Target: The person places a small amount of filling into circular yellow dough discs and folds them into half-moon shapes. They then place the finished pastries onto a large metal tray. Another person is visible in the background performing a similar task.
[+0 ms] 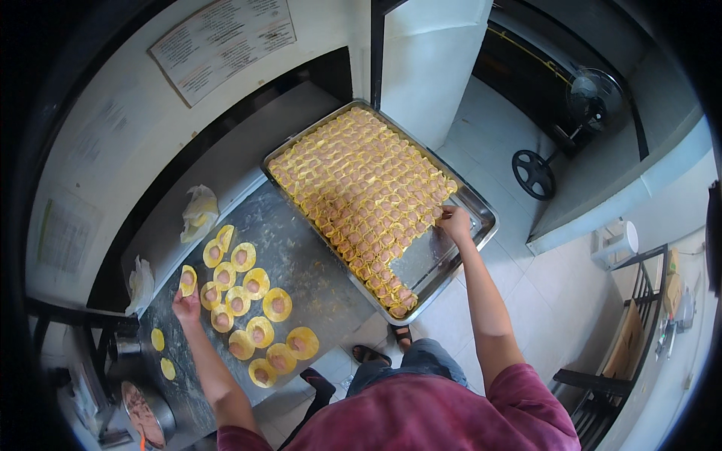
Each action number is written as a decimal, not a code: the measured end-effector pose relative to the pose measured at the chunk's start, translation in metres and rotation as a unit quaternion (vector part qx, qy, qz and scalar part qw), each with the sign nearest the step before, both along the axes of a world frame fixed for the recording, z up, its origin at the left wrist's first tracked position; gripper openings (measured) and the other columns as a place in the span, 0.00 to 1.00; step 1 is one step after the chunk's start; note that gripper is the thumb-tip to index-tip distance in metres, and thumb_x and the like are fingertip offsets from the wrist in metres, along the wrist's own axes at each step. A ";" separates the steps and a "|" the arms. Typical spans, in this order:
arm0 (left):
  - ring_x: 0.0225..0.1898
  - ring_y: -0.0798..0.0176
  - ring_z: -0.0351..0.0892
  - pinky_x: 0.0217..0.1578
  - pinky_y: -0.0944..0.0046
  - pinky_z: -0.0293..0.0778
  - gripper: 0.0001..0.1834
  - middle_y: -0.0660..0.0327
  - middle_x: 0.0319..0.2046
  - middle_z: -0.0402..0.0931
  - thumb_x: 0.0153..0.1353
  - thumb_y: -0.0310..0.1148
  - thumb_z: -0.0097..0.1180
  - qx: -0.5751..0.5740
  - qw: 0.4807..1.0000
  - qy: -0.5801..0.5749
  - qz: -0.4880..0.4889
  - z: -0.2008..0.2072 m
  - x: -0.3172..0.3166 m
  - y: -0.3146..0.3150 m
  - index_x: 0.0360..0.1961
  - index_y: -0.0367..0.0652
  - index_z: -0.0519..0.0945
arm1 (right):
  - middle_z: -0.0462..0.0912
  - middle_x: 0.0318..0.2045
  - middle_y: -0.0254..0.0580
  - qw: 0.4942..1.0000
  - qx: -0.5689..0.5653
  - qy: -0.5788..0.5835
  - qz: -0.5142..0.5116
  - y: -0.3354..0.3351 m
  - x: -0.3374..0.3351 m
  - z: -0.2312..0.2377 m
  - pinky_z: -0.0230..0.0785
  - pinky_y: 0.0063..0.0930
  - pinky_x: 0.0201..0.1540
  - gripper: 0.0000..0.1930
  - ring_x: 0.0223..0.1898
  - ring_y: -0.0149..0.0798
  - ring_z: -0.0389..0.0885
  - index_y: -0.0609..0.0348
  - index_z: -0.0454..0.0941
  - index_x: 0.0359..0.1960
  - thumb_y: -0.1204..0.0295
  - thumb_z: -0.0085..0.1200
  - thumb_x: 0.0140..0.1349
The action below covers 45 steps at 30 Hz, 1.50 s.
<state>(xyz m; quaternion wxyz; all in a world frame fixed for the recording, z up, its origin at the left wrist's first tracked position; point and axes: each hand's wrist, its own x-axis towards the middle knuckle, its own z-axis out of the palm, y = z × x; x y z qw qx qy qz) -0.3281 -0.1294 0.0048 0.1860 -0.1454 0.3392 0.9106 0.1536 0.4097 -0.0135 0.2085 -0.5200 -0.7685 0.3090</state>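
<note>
A white-dusted grey surface (323, 282) carries filled yellow dough rounds (277, 304) and two bare yellow discs (157, 340); a metal tray (440, 259) overlaps its end.

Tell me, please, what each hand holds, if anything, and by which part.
Left hand: a topped dough round, by its near edge. Right hand: cannot tell.

Attire noted: maroon short-sleeved shirt (444, 413), mottled with paler patches; blue-grey shorts (434, 361); dark sandals (371, 354) with broad straps
</note>
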 end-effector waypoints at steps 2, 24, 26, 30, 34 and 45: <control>0.54 0.47 0.67 0.58 0.49 0.61 0.20 0.44 0.51 0.67 0.59 0.27 0.37 0.039 0.997 0.009 -0.060 0.006 0.013 -0.002 0.50 0.26 0.64 | 0.82 0.26 0.45 1.000 -0.007 0.003 -0.002 -0.004 -0.005 0.009 0.71 0.26 0.34 0.20 0.27 0.36 0.81 0.60 0.81 0.37 0.73 0.62 0.36; 0.47 0.62 0.72 0.45 0.64 0.71 0.17 0.57 0.46 0.70 0.61 0.27 0.40 -0.233 0.954 0.005 -0.190 0.024 0.357 0.134 0.52 0.38 0.67 | 0.78 0.30 0.38 0.792 -0.507 0.258 0.221 -0.262 -0.078 -0.001 0.74 0.23 0.34 0.09 0.30 0.30 0.77 0.64 0.75 0.36 0.70 0.50 0.61; 0.44 0.66 0.71 0.42 0.66 0.70 0.17 0.59 0.44 0.71 0.60 0.26 0.40 -0.291 0.936 0.035 -0.197 0.000 0.359 0.129 0.51 0.41 0.68 | 0.78 0.30 0.39 0.816 -0.488 0.217 0.222 -0.266 -0.077 -0.007 0.74 0.24 0.35 0.09 0.31 0.31 0.77 0.65 0.75 0.36 0.71 0.49 0.62; 0.44 0.65 0.71 0.43 0.65 0.70 0.19 0.59 0.44 0.71 0.60 0.26 0.39 -0.444 0.855 0.206 -0.171 -0.048 0.367 0.125 0.53 0.40 0.67 | 0.78 0.33 0.41 0.809 -0.520 0.197 0.192 -0.275 -0.074 -0.001 0.74 0.27 0.37 0.09 0.34 0.33 0.78 0.67 0.73 0.39 0.72 0.47 0.62; 0.45 0.63 0.72 0.44 0.63 0.71 0.19 0.58 0.44 0.71 0.62 0.28 0.39 -0.319 0.932 0.078 -0.153 -0.012 0.378 0.126 0.55 0.40 0.66 | 0.77 0.36 0.42 0.770 -0.545 0.268 0.194 -0.274 -0.066 0.007 0.74 0.28 0.40 0.11 0.35 0.34 0.78 0.68 0.70 0.44 0.76 0.46 0.61; 0.45 0.67 0.73 0.43 0.65 0.74 0.16 0.61 0.44 0.71 0.62 0.32 0.48 -0.222 0.945 0.088 -0.225 0.004 0.375 0.115 0.52 0.43 0.70 | 0.77 0.41 0.39 0.845 -0.280 0.253 0.379 -0.274 -0.062 0.022 0.69 0.21 0.42 0.11 0.39 0.30 0.76 0.65 0.77 0.40 0.83 0.52 0.54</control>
